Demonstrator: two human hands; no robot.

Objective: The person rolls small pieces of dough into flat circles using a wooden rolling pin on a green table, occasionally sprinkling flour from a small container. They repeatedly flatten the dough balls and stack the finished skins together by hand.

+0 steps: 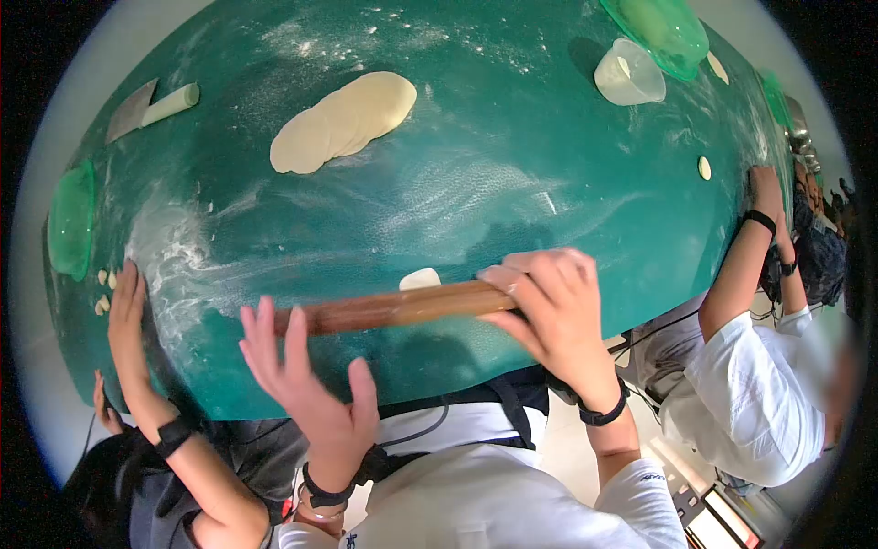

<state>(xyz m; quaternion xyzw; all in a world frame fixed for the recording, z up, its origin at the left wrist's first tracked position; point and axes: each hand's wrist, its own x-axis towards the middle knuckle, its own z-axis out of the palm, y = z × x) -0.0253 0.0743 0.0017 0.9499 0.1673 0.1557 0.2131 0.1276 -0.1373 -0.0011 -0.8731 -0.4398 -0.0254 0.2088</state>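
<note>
A brown wooden rolling pin (393,309) lies nearly level across the near part of the green table. At its left end is my left hand (311,384), its fingers spread and slightly blurred. My right hand (553,306) is wrapped round the pin's right end, fingers on top and thumb below. Just behind the pin, a small piece of pale dough (421,278) shows, partly hidden by it. Farther back lies an overlapping row of thin round dough wrappers (343,123).
A cleaver (146,110) and a green tray (72,220) are at the left, near small dough pieces (103,305). A clear cup (629,73) and green container (658,32) stand back right. Co-workers' hands (128,306) rest at both sides of the floured table (485,119).
</note>
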